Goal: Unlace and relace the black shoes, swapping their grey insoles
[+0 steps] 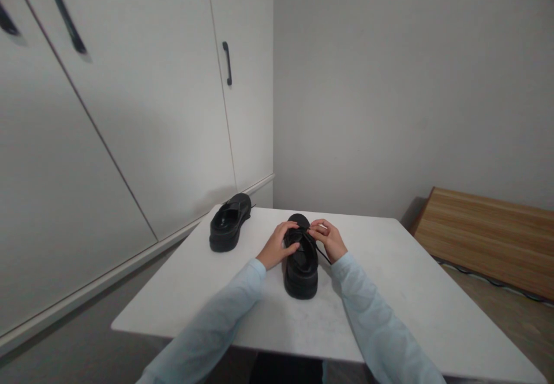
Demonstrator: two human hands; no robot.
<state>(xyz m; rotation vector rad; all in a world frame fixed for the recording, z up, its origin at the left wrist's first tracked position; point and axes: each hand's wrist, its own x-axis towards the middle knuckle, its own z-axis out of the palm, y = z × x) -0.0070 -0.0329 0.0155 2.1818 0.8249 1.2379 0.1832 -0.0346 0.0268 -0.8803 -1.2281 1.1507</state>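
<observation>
A black lace-up shoe (302, 283) stands upright on the white table, its heel towards me and its toe pointing away. My left hand (279, 244) lies against the shoe's left side, fingers over the lacing and thumb at the opening. At the upper right of the lacing, my right hand (328, 238) has thumb and fingertips pinched together on a black shoelace (322, 253). The lace's loose end hangs down on the right, beside the shoe. A matching black shoe (225, 239) sits apart at the table's far left.
The white table (389, 291) reaches back to a grey wall (411, 84). White cabinet doors (151, 112) with dark handles rise along the left. Beyond the table's right edge is a wood-grain panel (489, 234) with a dark cable along its lower edge.
</observation>
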